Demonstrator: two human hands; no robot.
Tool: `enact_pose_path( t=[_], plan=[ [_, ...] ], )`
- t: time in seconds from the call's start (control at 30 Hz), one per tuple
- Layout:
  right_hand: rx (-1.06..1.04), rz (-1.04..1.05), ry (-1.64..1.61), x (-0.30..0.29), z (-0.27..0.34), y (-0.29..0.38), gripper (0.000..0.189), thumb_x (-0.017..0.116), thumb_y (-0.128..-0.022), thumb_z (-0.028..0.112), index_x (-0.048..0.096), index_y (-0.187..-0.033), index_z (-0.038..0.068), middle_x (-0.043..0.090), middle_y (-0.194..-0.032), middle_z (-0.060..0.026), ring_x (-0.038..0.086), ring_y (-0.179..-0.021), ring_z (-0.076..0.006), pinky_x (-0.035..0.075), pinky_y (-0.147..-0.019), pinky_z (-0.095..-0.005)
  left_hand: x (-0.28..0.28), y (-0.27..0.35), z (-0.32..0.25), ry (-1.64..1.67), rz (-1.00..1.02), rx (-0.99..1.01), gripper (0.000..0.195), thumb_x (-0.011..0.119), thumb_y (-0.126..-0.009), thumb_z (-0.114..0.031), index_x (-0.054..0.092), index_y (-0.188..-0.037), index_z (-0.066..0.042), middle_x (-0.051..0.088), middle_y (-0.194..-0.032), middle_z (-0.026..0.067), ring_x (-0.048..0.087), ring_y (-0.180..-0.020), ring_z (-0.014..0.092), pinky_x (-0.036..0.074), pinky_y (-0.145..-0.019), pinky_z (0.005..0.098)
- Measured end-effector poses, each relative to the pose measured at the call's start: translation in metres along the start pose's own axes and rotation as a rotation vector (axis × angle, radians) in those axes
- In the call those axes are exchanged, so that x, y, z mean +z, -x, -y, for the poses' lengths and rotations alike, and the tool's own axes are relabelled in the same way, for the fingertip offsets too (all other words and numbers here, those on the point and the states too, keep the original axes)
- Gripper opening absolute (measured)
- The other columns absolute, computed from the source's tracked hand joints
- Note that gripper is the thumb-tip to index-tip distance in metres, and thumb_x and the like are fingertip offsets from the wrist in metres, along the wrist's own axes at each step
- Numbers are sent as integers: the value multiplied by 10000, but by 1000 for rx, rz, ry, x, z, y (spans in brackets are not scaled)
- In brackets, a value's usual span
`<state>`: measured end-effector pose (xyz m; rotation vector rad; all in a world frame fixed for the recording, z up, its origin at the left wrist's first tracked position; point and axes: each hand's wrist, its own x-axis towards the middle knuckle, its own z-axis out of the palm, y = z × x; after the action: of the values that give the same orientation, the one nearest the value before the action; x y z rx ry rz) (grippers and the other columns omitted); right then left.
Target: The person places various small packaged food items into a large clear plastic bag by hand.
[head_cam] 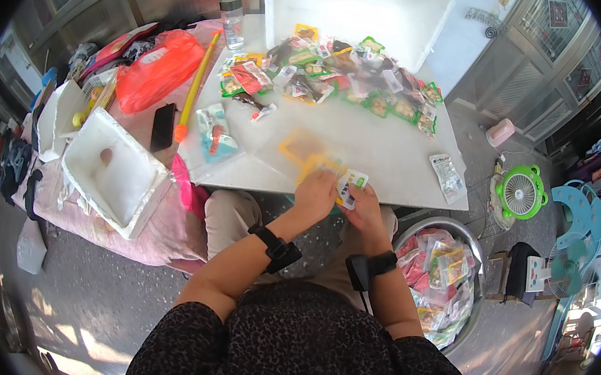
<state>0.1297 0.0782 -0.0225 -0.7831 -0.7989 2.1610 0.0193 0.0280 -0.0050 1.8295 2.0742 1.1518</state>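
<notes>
My left hand (314,198) is at the front edge of the white tabletop (405,177), its fingers closed around blurred yellow-edged packets (305,149). Whether one or several packets are in it is hard to tell. Close beside it, my right hand (366,215) grips a small white and yellow food packet (352,187) that bears writing, thumb on top. A patterned blue and white plastic bag (216,133) lies to the left. Farther back, a curved heap of vacuum-packed snacks (307,85) spreads in front of a tipped white foam box (356,8).
Left of the table are a foam box (114,173), a black phone (163,127), a yellow stick (198,86) and a red plastic bag (162,70). A jar (233,23) stands at the back. A metal basin (459,226) of packets and a green fan (521,192) are at right.
</notes>
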Motion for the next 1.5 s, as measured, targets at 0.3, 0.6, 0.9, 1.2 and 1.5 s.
enact_pose_path(
  t=[0.3, 0.6, 0.9, 1.2, 1.5],
  plan=[
    [22, -146, 662, -9, 20, 7, 89, 412, -716, 112, 452, -699, 34, 458, -523, -14, 386, -390, -56, 285, -317, -155, 0, 14, 4, 6, -77, 43, 59, 431, -642, -99, 410, -675, -55, 451, -656, 126, 458, -584, 300, 372, -481, 381],
    [207, 15, 504, 11, 0, -19, 40, 418, -695, 72, 445, -672, 52, 457, -523, -17, 416, -408, -84, 323, -342, -188, 1, 17, 4, 18, -9, 60, 50, 432, -636, -98, 427, -659, -54, 454, -633, 118, 458, -591, 289, 371, -494, 365],
    [81, 91, 1020, 25, 9, -23, 110, 391, -650, 72, 446, -676, -19, 480, -584, -116, 470, -486, -184, 380, -423, -266, -7, 18, 11, 65, -8, 92, 67, 457, -627, -104, 449, -677, -60, 452, -632, 108, 458, -588, 278, 374, -500, 353],
    [-963, -365, 1460, -29, 23, -35, 134, 449, -634, 92, 465, -734, 4, 484, -740, -142, 451, -703, -303, 364, -602, -356, -34, -64, 52, -288, 24, 101, 182, 486, -575, -110, 482, -754, -82, 450, -771, 76, 421, -784, 226, 349, -636, 329],
    [-996, -425, 1564, -34, 12, -34, 117, 456, -603, 58, 474, -714, 24, 490, -774, -117, 455, -738, -267, 367, -616, -356, -53, -133, 108, -924, 201, 176, 177, 403, -637, -135, 534, -742, -79, 406, -1000, 76, 306, -1007, 232, 168, -843, 411]
  ],
)
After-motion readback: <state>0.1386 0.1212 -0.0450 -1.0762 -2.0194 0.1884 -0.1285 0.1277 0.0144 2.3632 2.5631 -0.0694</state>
